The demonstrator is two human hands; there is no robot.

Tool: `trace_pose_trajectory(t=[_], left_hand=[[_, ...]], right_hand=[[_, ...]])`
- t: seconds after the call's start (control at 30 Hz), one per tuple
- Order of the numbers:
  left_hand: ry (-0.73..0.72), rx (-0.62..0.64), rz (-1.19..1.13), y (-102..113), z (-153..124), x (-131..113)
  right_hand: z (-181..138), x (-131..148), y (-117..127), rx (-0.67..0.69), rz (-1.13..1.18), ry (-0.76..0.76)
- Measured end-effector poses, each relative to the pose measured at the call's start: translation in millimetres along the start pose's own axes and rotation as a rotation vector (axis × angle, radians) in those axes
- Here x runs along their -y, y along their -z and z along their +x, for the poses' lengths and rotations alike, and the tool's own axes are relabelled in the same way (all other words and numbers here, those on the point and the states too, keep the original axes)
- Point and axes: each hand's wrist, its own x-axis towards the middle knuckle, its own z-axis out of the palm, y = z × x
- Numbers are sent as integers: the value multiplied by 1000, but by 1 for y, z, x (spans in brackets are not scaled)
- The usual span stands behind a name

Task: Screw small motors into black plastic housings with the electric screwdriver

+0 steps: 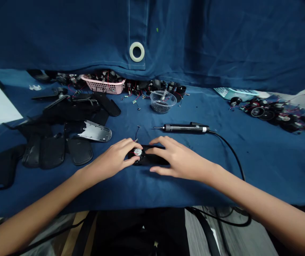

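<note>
A flat black housing [152, 159] with a small round silver part [137, 152] and red wires lies on the blue cloth near the table's front edge. My left hand [116, 158] grips its left end, thumb and fingers curled around the round part. My right hand [177, 160] rests over its right end with the fingers curved down on it. A black electric screwdriver [185, 128] with a cable lies just beyond both hands, untouched.
Several black shells [69, 142] are piled at the left. At the back stand a pink basket [105, 85] and a clear bowl [163, 100] of small dark pieces. Motors and wired parts [272, 112] lie at the right beside a teal basket [234, 93].
</note>
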Motion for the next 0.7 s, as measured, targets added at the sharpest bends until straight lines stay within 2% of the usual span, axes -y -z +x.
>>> trace_pose_trajectory(t=[0.2,0.43,0.7], left_hand=[[-20,39,11,5,2,-2],[-28,67,-23,7,5,1],[-56,59,46,5,4,3]], right_hand=[[1,-5,-13,57,-50,28],[-1,-10,-13,56,-34,61],[1,-7,-10,51,3,20]])
